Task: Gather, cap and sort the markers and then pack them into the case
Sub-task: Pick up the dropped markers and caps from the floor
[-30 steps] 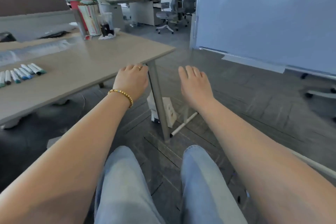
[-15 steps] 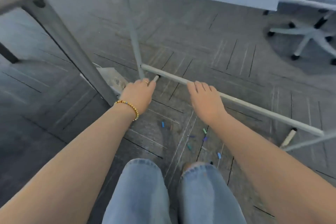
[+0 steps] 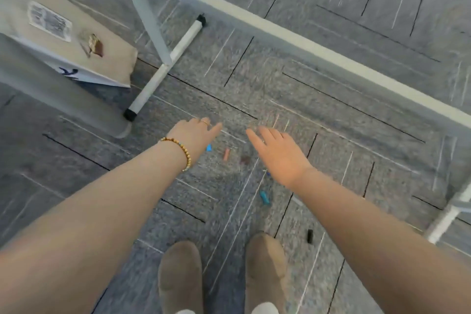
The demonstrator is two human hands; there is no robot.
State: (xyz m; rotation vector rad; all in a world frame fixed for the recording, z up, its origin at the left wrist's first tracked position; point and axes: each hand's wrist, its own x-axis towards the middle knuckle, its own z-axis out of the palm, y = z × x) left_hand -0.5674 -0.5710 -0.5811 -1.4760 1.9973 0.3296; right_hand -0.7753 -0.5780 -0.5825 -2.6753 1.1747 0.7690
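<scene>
Left hand [image 3: 195,136], right hand [image 3: 279,151] extended downward, fingers straight, holding nothing.

The carpet [image 3: 318,99] is grey, crossed by thin black and white lines. On it lie small marker caps: a bright blue cap [image 3: 209,147], an orange cap [image 3: 226,154], a teal cap [image 3: 264,197] and a black cap [image 3: 310,236]. The frame bar [image 3: 280,35] is white, the shoes [image 3: 180,278] tan, the bracelet [image 3: 182,149] gold-beaded
</scene>
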